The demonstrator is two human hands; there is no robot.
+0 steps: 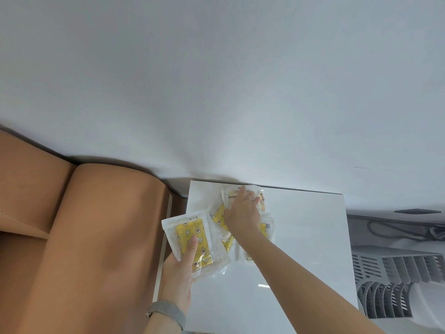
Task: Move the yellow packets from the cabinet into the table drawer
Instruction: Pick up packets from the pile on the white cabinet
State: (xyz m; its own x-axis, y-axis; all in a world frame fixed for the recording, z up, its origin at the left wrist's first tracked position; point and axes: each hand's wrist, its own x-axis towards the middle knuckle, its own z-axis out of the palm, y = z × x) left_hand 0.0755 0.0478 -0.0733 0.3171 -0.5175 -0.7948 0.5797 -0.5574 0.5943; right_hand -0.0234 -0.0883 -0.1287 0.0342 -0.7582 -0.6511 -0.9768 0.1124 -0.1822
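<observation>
The left hand (179, 266) grips a small stack of yellow packets (192, 239), thumb curled over the top one, just above the left edge of a white cabinet top (301, 237). The right hand (243, 210) lies flat, fingers straight, pressing on a loose pile of packets (266, 229) near the back edge by the wall (216, 80). A tan cushion (84, 237) sits left; a grey vented appliance (397, 280) sits right.

Tan padded headboard (84, 225) fills lower left, w/ a vertical seam btwn two panels. White wall (216, 80) across the top. Far right: grey slatted vent unit (395, 280), dark cable (397, 231) on the ledge above it.
</observation>
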